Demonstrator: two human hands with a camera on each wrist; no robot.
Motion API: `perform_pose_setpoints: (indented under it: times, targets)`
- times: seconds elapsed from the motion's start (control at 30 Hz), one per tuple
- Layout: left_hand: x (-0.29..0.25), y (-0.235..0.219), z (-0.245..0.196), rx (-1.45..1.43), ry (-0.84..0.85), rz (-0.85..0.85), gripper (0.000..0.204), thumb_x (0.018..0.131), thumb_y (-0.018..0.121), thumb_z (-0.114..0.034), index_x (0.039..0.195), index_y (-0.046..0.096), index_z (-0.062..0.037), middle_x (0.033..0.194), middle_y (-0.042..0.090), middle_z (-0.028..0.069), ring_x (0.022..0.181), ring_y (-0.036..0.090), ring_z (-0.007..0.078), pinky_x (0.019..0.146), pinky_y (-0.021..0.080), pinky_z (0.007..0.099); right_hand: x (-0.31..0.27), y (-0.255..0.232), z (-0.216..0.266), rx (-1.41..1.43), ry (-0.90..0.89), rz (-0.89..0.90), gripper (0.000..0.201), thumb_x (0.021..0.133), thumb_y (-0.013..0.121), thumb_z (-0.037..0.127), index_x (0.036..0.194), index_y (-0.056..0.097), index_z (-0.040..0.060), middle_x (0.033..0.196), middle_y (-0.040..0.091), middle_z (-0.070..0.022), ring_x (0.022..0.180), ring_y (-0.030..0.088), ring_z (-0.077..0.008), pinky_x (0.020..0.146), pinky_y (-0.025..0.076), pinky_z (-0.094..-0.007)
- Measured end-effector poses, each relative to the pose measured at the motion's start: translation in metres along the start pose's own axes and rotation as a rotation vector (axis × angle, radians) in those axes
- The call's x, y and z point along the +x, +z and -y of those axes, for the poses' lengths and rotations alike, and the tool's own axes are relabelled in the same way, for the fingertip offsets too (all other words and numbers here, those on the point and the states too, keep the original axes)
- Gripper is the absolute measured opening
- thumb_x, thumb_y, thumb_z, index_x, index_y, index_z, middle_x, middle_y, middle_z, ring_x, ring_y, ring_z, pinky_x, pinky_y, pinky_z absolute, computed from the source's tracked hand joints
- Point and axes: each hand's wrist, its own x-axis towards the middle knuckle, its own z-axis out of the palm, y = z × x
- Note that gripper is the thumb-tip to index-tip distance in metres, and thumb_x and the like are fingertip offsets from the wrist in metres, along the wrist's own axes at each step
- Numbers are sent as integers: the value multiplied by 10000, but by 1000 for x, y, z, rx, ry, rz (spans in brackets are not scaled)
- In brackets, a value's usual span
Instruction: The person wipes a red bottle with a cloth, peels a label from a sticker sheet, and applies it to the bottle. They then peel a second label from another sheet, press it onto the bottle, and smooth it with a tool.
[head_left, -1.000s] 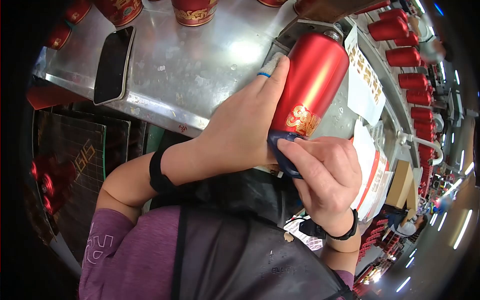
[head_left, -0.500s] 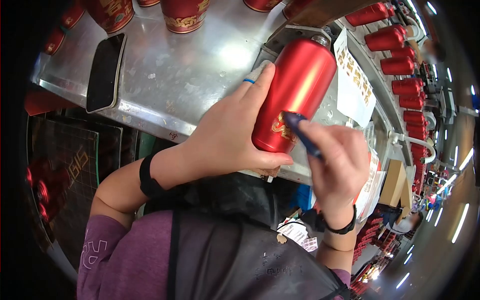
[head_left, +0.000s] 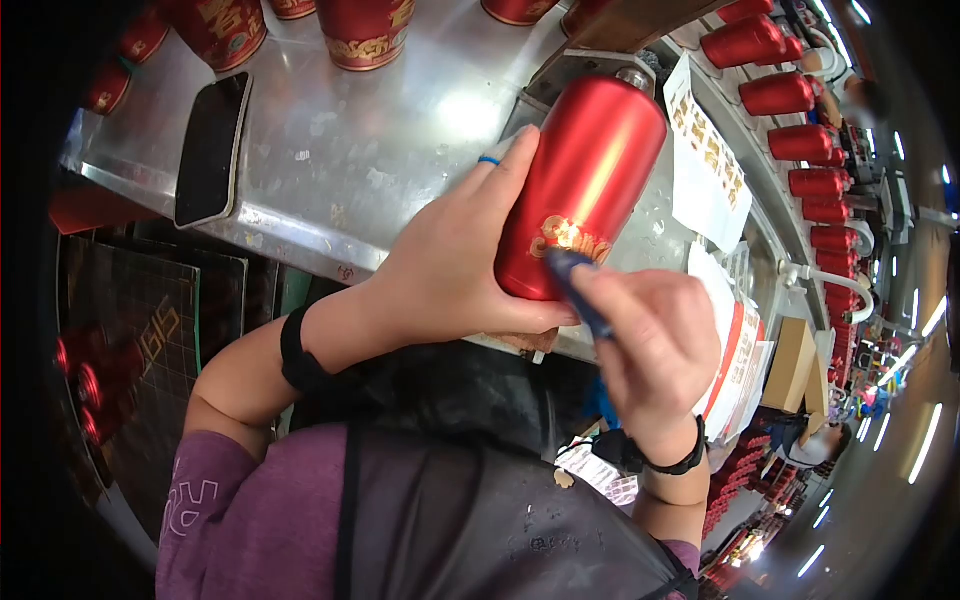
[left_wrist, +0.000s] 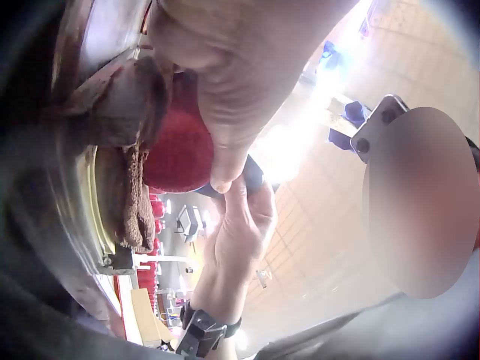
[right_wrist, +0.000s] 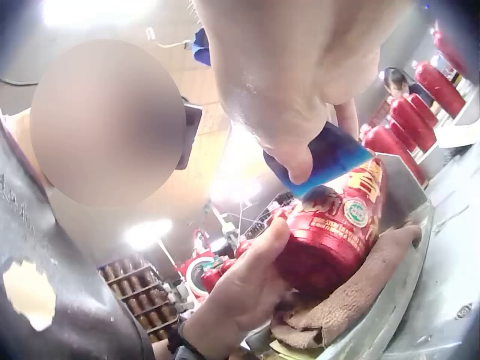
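Note:
A red metal bottle (head_left: 590, 180) lies on its side with its neck away from me. My left hand (head_left: 450, 250) grips it, fingers along its left side and thumb across the base. A gold cloud-like decal (head_left: 578, 236) shows near the base. With thumb and fingers my right hand (head_left: 660, 330) pinches a flat dark blue scraper (head_left: 583, 298), its edge at the lower part of the decal. In the right wrist view the blue scraper (right_wrist: 330, 154) meets the bottle's printed side, which carries gold characters and a green-white emblem. A brown towel (right_wrist: 367, 277) lies beneath the bottle.
A phone (head_left: 212, 150) lies on the metal table (head_left: 330, 180), with several red gold-printed containers (head_left: 365, 35) behind it. Right of the bottle lies a decal sheet (head_left: 708, 160), with papers (head_left: 735, 345) nearer me. Rows of red bottles (head_left: 800, 142) stand farther right.
The scraper has gone from the bottle's base edge up onto the gold decal, then slightly down and left. My left hand keeps its grip, its thumb now uncovered across the base.

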Motion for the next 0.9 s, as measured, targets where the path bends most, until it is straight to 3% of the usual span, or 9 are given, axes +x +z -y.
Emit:
perform_pose_setpoints:
  times: [0.17,0.27,0.37,0.5,0.57,0.67,0.77,0.83,0.9]
  targets:
    - [0,2,-18,88,-79,-5,1197,609,863,-433,1467,236,118,1073,562,243,968,607,400,832,509,451,13,-2,6,-157,-48,69,463,569,713,66,1032,734,50,811,609,-44,722,573,-197,603,475,-306]
    - [-1,5,-9,149,4,-51,1177,614,853,-405,1461,231,127,1113,555,260,985,607,413,843,515,449,18,-1,18,-21,-133,193,440,581,689,80,1018,726,45,824,606,-39,705,569,-193,608,478,-307]
    - [0,0,-16,127,-7,-37,1147,627,844,-372,1456,232,132,1169,545,279,1010,607,422,861,516,446,27,-12,13,-105,-13,167,397,598,668,91,989,722,43,814,593,-40,698,566,-191,611,479,-303]
    - [0,-2,-11,109,-46,20,1156,627,850,-380,1455,228,134,1195,536,293,1052,599,432,882,511,449,20,6,24,-90,-101,128,421,563,689,54,982,732,50,822,622,-49,698,578,-201,600,478,-304]
    - [-1,-3,-9,76,14,-5,1186,616,862,-418,1456,229,128,1185,539,292,1047,600,432,880,513,444,22,-10,20,-32,-36,249,435,573,702,31,1007,734,45,841,638,-62,720,597,-221,633,482,-306]
    - [3,-5,-6,40,-32,26,1214,616,870,-471,1462,226,117,1179,542,286,1039,600,428,879,510,444,20,-19,5,100,187,111,441,601,693,-27,1037,729,34,887,667,-91,760,626,-244,657,501,-338]
    - [3,-4,1,5,-49,44,1237,606,883,-483,1464,220,114,1178,544,273,1057,590,421,896,497,441,1,-4,6,60,57,71,452,598,686,-40,1041,733,35,898,674,-93,786,639,-238,674,516,-335]
    - [3,-1,9,-35,38,1,1250,587,893,-479,1461,225,115,1184,543,272,1078,580,422,916,486,436,-2,-11,16,171,88,174,442,598,717,-37,1033,745,42,901,677,-92,807,651,-239,703,529,-320]
    - [4,-3,10,-80,-15,62,1260,583,895,-481,1472,222,107,1208,540,272,1102,577,413,936,475,420,-6,-14,7,275,184,126,417,625,734,-31,1035,742,46,903,681,-91,790,647,-238,696,525,-325]
